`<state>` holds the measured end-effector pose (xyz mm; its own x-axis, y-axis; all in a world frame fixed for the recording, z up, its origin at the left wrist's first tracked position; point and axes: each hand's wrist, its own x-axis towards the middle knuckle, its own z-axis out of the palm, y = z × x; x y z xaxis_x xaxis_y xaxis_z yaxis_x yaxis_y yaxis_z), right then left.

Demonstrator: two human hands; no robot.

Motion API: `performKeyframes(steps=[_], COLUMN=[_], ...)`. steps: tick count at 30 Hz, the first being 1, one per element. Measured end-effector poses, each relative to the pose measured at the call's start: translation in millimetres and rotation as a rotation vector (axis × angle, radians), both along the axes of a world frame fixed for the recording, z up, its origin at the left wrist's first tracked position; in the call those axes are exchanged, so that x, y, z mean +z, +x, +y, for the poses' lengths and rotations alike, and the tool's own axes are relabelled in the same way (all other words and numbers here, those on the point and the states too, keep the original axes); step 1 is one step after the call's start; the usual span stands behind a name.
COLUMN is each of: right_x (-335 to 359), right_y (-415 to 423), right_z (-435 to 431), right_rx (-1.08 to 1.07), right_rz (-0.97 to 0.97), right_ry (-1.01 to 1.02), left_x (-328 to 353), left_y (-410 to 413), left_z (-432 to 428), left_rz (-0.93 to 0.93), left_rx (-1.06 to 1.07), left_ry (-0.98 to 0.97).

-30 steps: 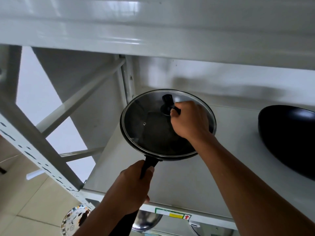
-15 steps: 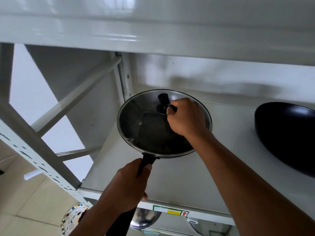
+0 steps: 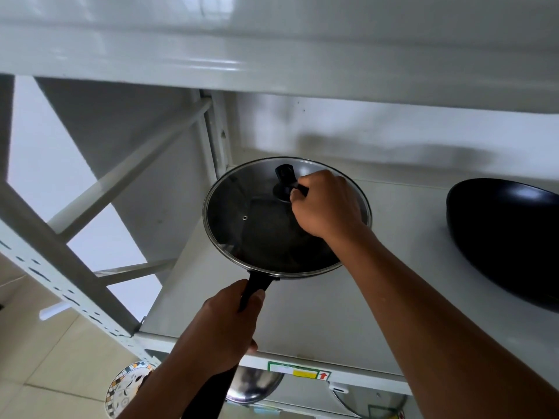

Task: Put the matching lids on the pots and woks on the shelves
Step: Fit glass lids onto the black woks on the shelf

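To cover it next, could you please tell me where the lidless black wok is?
Head view: the lidless black wok sits on the white metal shelf at the far right, apart from the black pan under the round glass lid.

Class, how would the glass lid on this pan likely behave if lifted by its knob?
The glass lid is probably rigid but breakable: it looks like clear, metal-rimmed glass. Being round, it could roll if set on edge.
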<state>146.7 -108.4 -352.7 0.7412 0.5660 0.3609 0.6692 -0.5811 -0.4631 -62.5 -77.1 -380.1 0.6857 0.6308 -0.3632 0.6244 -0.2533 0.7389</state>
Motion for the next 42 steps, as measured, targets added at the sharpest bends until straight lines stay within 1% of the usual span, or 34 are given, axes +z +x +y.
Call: performKeyframes(steps=[6, 10, 17, 19, 24, 27, 30, 33, 36, 40, 42], right_x=[9.6, 16.2, 23.2, 23.8, 25.3, 22.8, 18.6, 20.1, 32.4, 58.6, 65.9], right_y=[-3.0, -8.5, -23.4, -26.9, -38.2, -43.7, -40.5, -26.2, -2.2, 32.3, 52.1], right_z=[-4.3, -7.9, -24.0, -32.4, -69.2, -104.4, -146.6, -193.4, -249.3, -331.3, -371.0], right_rx=[0.009, 0.025, 0.054, 0.047, -0.007, -0.026, -0.079, -0.155, -0.17, -0.143, -0.153], right_rz=[0.024, 0.025, 0.018, 0.022, 0.033, 0.03, 0.045, 0.107, 0.157, 0.113, 0.096], right_ry=[-0.08, -0.123, -0.138, -0.142, -0.133, -0.132, -0.169, -0.207, -0.162, -0.095, -0.04], left_x=[0.3, -0.6, 7.7, 12.4, 30.0, 47.1, 55.3, 57.0, 49.8, 41.5, 37.7], left_y=[0.4, 0.8, 0.7, -0.2, 1.3, 12.3, 34.4, 65.9, 107.3, 162.4, 184.8], left_z=[-0.7, -0.6, -8.9, -13.0, -33.3, -59.3, -93.9, -134.9, -188.2, -264.0, -298.0], left_rz=[-0.003, 0.005, 0.082, 0.08, -0.006, -0.098, -0.189, -0.285, -0.349, -0.468, -0.489], left_rx=[0.019, 0.022, -0.058, -0.087, -0.135, -0.18, -0.243, -0.249, -0.231, -0.201, -0.183], left_ry=[-0.019, 0.027, 0.333, 0.418, 0.644, 0.72, 0.719, 0.63, 0.54, 0.406, 0.358])
